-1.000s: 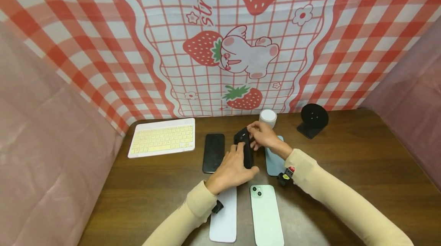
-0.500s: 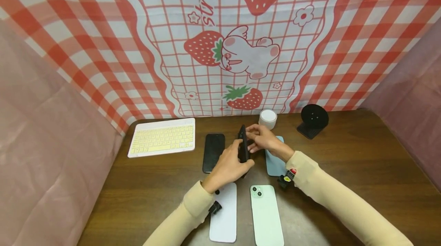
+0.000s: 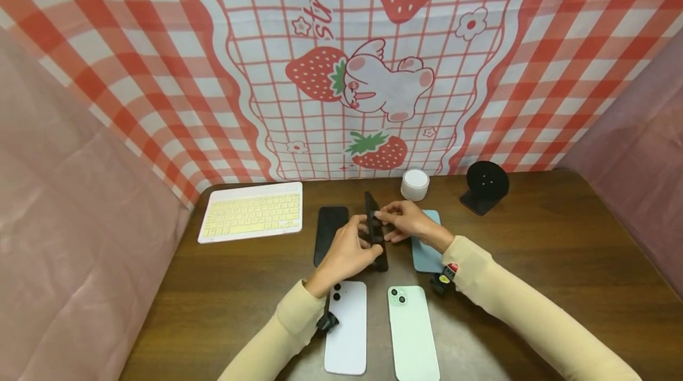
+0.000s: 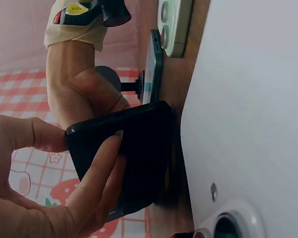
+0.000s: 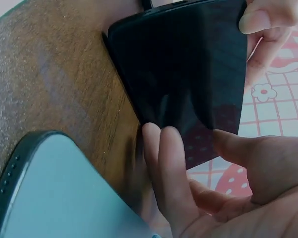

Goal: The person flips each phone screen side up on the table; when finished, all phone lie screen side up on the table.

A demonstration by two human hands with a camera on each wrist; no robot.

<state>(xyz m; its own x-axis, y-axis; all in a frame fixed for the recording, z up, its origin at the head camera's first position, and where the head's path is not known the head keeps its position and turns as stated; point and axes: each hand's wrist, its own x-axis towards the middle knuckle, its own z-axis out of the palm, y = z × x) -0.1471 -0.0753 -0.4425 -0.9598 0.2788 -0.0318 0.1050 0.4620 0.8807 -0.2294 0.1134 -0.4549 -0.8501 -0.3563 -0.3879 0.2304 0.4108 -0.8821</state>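
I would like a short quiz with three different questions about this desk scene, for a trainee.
1. True or false: the black phone lies flat on the table.
2. Which hands hold the black phone? A) only the left hand B) only the right hand C) both
3. Fill in: the phone nearest the camera, beside the white phone, is pale ____.

Key
1. False: it stands on its edge, with one end on the table.
2. C: the left hand and the right hand both hold it.
3. Green: the pale green phone lies with its back up.
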